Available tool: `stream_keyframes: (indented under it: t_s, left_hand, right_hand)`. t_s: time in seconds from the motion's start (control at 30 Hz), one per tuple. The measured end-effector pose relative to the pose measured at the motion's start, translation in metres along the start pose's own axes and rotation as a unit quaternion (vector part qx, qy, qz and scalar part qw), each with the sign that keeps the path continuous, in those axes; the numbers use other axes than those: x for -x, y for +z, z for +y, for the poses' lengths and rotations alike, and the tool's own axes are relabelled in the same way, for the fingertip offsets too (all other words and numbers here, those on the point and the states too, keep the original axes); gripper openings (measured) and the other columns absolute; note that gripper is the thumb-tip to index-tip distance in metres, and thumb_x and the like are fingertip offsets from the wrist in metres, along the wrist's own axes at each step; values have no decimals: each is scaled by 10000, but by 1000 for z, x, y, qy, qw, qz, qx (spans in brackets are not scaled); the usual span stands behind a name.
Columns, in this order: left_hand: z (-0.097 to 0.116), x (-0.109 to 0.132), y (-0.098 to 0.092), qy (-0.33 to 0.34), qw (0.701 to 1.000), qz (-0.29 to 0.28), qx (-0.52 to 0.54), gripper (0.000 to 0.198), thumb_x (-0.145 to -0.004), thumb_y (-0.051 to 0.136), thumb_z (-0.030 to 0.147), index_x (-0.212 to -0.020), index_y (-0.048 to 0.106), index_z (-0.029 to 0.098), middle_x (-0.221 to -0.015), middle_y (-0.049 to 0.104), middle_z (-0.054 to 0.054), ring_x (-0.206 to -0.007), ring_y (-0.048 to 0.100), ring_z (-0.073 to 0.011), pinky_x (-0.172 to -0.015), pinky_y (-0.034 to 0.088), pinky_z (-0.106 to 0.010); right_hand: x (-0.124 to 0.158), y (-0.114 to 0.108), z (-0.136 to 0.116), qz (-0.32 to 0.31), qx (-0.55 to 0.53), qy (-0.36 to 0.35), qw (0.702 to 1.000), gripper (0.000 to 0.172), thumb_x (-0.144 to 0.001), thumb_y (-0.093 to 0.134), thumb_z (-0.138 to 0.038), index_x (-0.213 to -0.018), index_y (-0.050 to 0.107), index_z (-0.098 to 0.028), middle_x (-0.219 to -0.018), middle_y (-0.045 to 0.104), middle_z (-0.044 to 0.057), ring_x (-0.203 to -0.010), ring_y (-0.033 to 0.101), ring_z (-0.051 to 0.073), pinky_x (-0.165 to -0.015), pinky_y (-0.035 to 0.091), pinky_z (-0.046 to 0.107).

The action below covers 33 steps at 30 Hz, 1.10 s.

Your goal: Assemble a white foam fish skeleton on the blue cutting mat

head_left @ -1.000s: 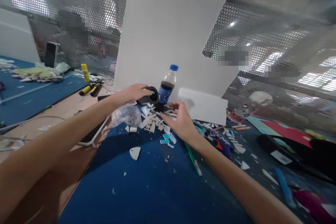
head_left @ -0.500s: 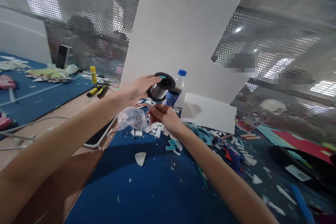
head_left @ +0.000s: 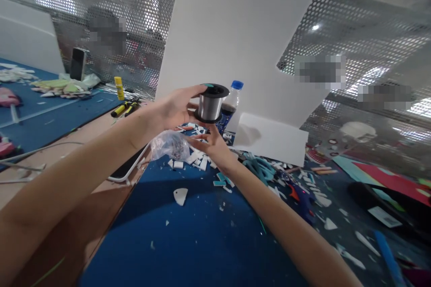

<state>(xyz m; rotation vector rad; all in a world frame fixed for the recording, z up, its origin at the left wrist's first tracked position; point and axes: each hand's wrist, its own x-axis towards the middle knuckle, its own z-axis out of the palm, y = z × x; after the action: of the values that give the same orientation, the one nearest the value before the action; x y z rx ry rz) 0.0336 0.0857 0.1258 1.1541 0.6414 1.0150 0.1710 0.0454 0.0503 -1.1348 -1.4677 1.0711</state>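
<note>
My left hand (head_left: 177, 107) grips a black spool of silvery wire (head_left: 210, 104), held upright above the blue mat (head_left: 188, 233). Thumb and fingers clamp its top and bottom flanges. My right hand (head_left: 210, 144) sits just under the spool, fingers apart and stretched toward its lower rim; I cannot tell whether they touch it. Below both hands lie a crumpled clear plastic bag (head_left: 168, 145) and a heap of white foam scraps (head_left: 197, 159).
A cola bottle with a blue cap (head_left: 231, 103) stands behind the spool, before a big white foam board (head_left: 235, 40) and a smaller white block (head_left: 269, 136). Yellow glue stick (head_left: 118, 88), yellow-handled tool (head_left: 124, 108), phone (head_left: 77, 63) at left. Coloured scraps litter the right.
My left hand lifted the spool off the table and turned it upright. My right hand moved from the scraps to just beneath the spool.
</note>
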Motion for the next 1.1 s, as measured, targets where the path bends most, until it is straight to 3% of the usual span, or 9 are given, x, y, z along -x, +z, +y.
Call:
stream_keyframes:
  t_s: [0.1, 0.27, 0.37, 0.5, 0.73, 0.9, 1.0, 1.1]
  left_hand:
    - [-1, 3, 4, -7, 1000, -24, 6, 211, -888, 494, 325, -911, 589, 139, -777, 642, -92, -710, 636, -217, -663, 565, -369]
    - [1, 3, 5, -8, 999, 23, 26, 172, -887, 496, 284, -865, 584, 137, -733, 608, -65, -644, 585, -161, -650, 550, -303]
    - [2, 1, 3, 0, 999, 17, 34, 158, -882, 502, 270, -872, 581, 133, -780, 614, -71, -688, 590, -164, -683, 555, -302]
    - [4, 1, 1, 7, 1000, 23, 15, 175, -886, 484, 285, -893, 574, 134, -803, 610, -76, -705, 594, -171, -702, 560, -318]
    - [3, -5, -5, 20, 998, 61, -9, 166, -863, 512, 273, -937, 559, 132, -848, 606, -95, -742, 600, -178, -719, 567, -314]
    - [2, -12, -14, 7, 993, 99, -67, 171, -850, 529, 245, -959, 561, 117, -798, 584, -87, -721, 604, -177, -725, 552, -316]
    - [0, -19, -21, 3, 989, 109, -103, 172, -832, 548, 248, -947, 570, 121, -780, 570, -72, -707, 598, -171, -712, 537, -310]
    - [-6, -28, -28, 3, 984, 116, -137, 139, -806, 576, 238, -884, 587, 123, -763, 570, -65, -716, 598, -170, -703, 519, -294]
  right_hand:
    - [-2, 2, 0, -7, -51, -13, 999, 442, -669, 742, -483, -1007, 581, -248, -1162, 557, 68, -900, 608, 194, -745, 540, 359]
    - [-6, -3, 6, 4, -99, -43, 994, 355, -652, 766, -447, -874, 603, -223, -968, 605, 33, -687, 575, 127, -594, 507, 296]
    - [-4, -6, 4, -8, -131, -57, 990, 317, -664, 731, -433, -877, 622, -225, -925, 641, 31, -693, 592, 145, -603, 509, 306]
    - [-3, -9, 2, -6, -179, -66, 982, 271, -748, 516, -427, -856, 645, -215, -917, 682, 60, -761, 637, 192, -666, 518, 359]
    - [-18, -21, 12, 149, -205, -89, 963, 270, -757, 371, -298, -733, 625, -206, -790, 680, 47, -780, 631, 166, -757, 489, 340]
    - [-21, -35, 1, 220, -198, -86, 951, 290, -752, 327, -273, -673, 597, -205, -747, 671, 42, -764, 636, 147, -809, 483, 333]
    - [-21, -46, -9, 229, -181, -60, 955, 318, -753, 285, -266, -620, 566, -202, -620, 632, 38, -601, 610, 140, -677, 504, 322]
    - [-20, -60, -21, 219, -140, -22, 965, 342, -771, 265, -240, -594, 555, -197, -388, 448, -20, -334, 371, 101, -435, 406, 254]
